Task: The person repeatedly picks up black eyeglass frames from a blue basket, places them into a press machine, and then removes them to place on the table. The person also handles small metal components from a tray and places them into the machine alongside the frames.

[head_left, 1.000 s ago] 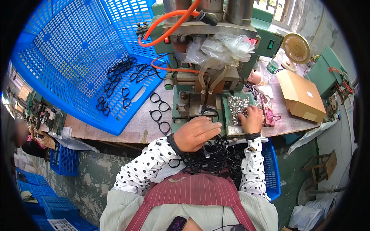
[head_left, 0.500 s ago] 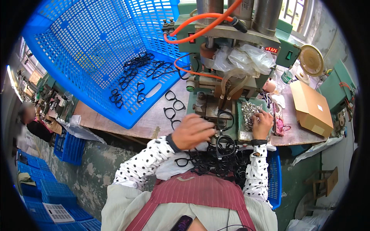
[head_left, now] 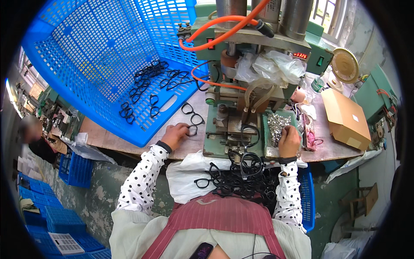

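Observation:
My left hand point(head_left: 176, 136) lies on the table with its fingers closed on a black eyeglass frame point(head_left: 192, 131), one rim showing past the fingertips. A second eyeglass frame point(head_left: 192, 113) lies just beyond it. My right hand point(head_left: 289, 141) is at a green tray point(head_left: 271, 152) of small silvery metal parts point(head_left: 278, 123), fingertips bent together; what they pinch is hidden. Between the hands, one eyeglass frame point(head_left: 250, 135) sits at the press point(head_left: 230, 129), below its nozzles. Many black frames point(head_left: 241, 183) are heaped at my lap, over a white cloth point(head_left: 183, 177).
A big blue basket point(head_left: 142, 140) stands tilted at the left, with several black frames inside. Orange hoses point(head_left: 228, 18) loop over the press. At the right are a cardboard box point(head_left: 345, 121) and a small fan point(head_left: 345, 64). A person point(head_left: 39, 138) is at the far left.
My left hand has moved left from near the press to the eyeglass frame on the table and closed on it. My right hand stays at the tray, its fingers drawn slightly nearer.

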Demonstrator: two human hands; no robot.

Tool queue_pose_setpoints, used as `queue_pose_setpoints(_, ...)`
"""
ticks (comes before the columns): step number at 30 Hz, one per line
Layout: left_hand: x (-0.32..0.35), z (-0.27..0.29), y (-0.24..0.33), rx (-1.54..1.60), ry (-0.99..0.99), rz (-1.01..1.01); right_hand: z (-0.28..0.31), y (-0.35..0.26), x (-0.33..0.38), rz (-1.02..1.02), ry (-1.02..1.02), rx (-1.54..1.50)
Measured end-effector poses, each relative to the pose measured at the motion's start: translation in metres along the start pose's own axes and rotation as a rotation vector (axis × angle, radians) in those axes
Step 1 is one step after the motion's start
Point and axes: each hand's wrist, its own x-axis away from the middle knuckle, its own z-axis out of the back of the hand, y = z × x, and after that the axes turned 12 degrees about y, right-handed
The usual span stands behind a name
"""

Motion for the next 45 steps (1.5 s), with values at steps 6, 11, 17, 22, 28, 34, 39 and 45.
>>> queue_pose_setpoints(6, -0.013, -0.004, 0.029, 0.555, 0.546, 0.532, -0.007, 0.003, -0.002, -0.033, -0.001, 0.012)
queue_pose_setpoints(11, -0.029, 0.011, 0.102, 0.532, 0.737, 0.324, 0.003, -0.051, -0.029, -0.278, 0.021, -0.242)
queue_pose_setpoints(17, -0.04, 0.025, 0.159, 0.43, 0.756, -0.049, 0.032, -0.12, -0.053, -0.492, -0.152, -0.7)
queue_pose_setpoints(22, -0.042, 0.027, 0.174, 0.513, 0.752, -0.12, 0.022, -0.132, -0.048, -0.635, -0.246, -0.698)
queue_pose_setpoints(28, -0.043, 0.031, 0.176, 0.498, 0.765, -0.287, 0.01, -0.154, -0.053, -0.75, -0.184, -0.942)
queue_pose_setpoints(34, -0.053, 0.028, 0.189, 0.403, 0.641, -0.567, -0.003, -0.147, -0.044, -0.724, -0.132, -0.961)
queue_pose_setpoints(39, -0.07, 0.005, 0.203, 0.459, 0.401, -0.726, -0.003, -0.075, -0.05, -0.371, -0.007, -0.249)
queue_pose_setpoints(45, -0.072, -0.002, 0.199, 0.434, 0.4, -0.729, -0.003, 0.02, -0.013, -0.321, -0.239, 0.223)
